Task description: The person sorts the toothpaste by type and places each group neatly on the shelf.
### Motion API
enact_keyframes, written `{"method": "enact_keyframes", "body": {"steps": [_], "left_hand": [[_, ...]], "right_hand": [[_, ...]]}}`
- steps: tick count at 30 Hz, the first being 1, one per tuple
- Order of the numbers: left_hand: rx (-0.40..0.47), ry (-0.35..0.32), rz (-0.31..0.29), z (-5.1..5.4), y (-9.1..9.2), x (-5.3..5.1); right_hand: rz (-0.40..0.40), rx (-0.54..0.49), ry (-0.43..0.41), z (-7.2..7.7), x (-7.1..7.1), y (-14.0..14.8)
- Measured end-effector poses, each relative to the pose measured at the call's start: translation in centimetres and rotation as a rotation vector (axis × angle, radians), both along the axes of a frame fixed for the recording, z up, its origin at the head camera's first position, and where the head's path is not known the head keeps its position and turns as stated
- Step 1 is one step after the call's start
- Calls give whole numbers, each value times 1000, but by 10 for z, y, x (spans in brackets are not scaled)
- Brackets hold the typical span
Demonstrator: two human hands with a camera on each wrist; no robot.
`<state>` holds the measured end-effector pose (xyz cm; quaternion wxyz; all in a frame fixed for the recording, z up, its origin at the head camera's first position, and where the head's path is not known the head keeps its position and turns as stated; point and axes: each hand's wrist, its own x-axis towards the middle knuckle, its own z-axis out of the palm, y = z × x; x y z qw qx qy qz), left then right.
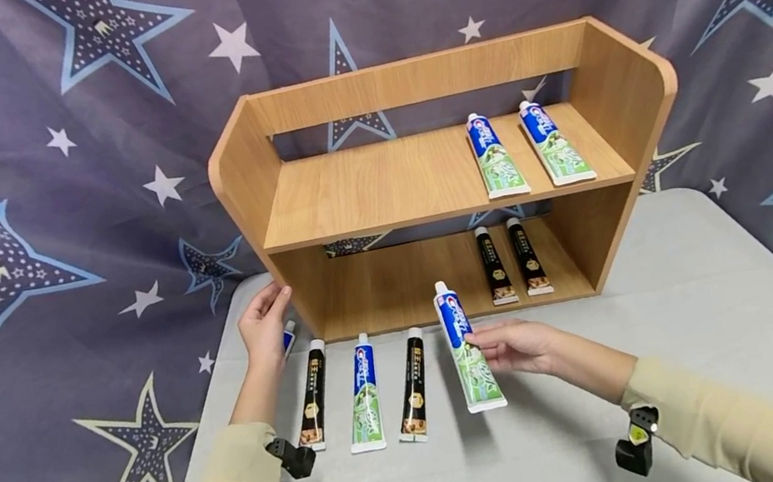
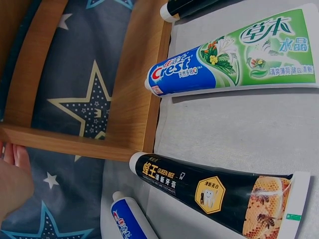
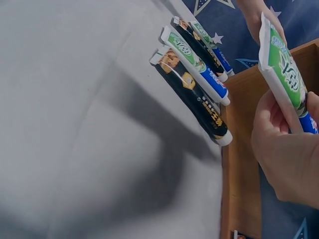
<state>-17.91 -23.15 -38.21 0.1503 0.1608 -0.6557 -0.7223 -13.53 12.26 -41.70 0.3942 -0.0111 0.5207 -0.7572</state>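
"Blue-and-green Crest toothpaste tube with a white cap (image 1: 463, 359): where is it?"

"Raised above the pale grey tabletop (image 1: 562, 441), near the two-tier wooden shelf (image 1: 364, 194), cap toward the far side. Just left of it lies a black, white-capped toothpaste tube (image 1: 413, 384)."

"Who has it?"

"Someone's right hand (image 1: 521, 348), pinching its right edge with thumb and fingers nearly closed."

"And the left hand (image 1: 264, 328)?"

"Touching the shelf's left side, fingers loosely bent; I can't tell whether it grips."
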Motion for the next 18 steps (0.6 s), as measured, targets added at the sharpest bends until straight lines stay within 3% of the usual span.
{"method": "enact_keyframes", "body": {"steps": [5,12,18], "left_hand": [[2,8,1,0,0,0],[9,1,-3,-1,0,1],[19,10,11,-10,-4,-7]], "right_hand": [[-39,30,9,10,-3,4],[-29,49,18,25,-6,11],[-26,72,15,45,-9,16]]}}
